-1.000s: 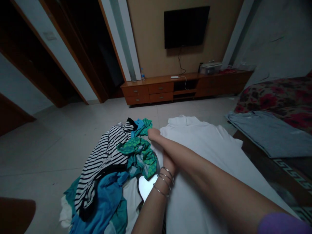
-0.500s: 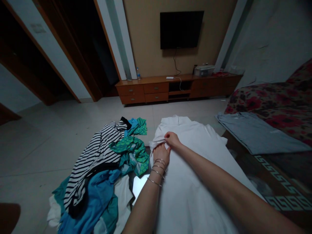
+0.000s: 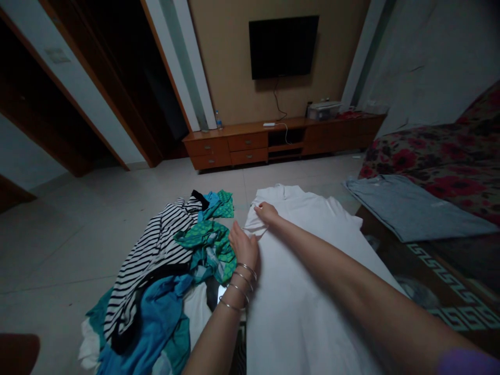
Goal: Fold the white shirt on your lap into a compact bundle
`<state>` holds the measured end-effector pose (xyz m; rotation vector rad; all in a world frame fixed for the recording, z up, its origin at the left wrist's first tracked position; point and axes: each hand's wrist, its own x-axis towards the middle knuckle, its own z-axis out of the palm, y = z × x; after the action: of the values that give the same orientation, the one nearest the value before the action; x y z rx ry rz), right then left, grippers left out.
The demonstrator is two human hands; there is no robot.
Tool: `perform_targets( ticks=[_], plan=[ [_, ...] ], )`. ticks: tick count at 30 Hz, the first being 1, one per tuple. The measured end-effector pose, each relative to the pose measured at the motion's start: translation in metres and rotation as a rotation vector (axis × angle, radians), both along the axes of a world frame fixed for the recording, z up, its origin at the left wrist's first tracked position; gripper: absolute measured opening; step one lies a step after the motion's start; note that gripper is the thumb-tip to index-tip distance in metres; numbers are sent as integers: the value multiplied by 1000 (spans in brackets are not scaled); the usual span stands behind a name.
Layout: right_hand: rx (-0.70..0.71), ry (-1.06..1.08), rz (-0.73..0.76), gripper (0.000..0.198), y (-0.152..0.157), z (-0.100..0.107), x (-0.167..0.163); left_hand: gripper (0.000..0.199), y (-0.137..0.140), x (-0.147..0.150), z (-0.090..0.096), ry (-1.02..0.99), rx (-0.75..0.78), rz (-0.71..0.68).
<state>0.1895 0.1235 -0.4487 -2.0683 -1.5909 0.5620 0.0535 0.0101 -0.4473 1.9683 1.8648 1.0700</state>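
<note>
A white shirt lies spread out in front of me, its neck end away from me. At its far left side, my right hand pinches the fabric near the sleeve, fingertips closed on a fold. My left hand is beside the shirt's left edge, fingers stretched out and thumb apart, holding nothing that I can see. Several bangles circle that wrist. Just left of it lies a crumpled green patterned garment.
A heap with a striped black-and-white garment and a blue garment lies on the left. A folded grey garment is on the right, by a floral-covered sofa. Beyond stand a wooden TV cabinet and a wall television.
My left hand has come off the shirt and moved left, its fingers opening out. My right hand has shifted slightly left and away from me, still pinching the fabric.
</note>
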Motion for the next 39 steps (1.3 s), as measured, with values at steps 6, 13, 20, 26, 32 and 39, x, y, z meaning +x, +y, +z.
perform_targets(
  ticks=[6,13,20,26,32,39],
  plan=[
    [2,13,6,47,25,-5,-8,47,12,-5,-20,154,-6,-302],
    [27,38,56,50,28,-12,-2,53,-14,-19,-16,296,119,-760],
    [-7,-29,-29,47,12,-2,-9,37,-8,-26,-15,301,58,-405],
    [-31,-63,25,55,-2,3,6,11,-7,-31,-18,178,89,-360],
    [20,-150,82,50,-21,3,17,11,-17,-28,-4,538,114,-531],
    [146,-221,46,31,-77,21,95,26,-16,-17,12,665,115,-479]
  ],
)
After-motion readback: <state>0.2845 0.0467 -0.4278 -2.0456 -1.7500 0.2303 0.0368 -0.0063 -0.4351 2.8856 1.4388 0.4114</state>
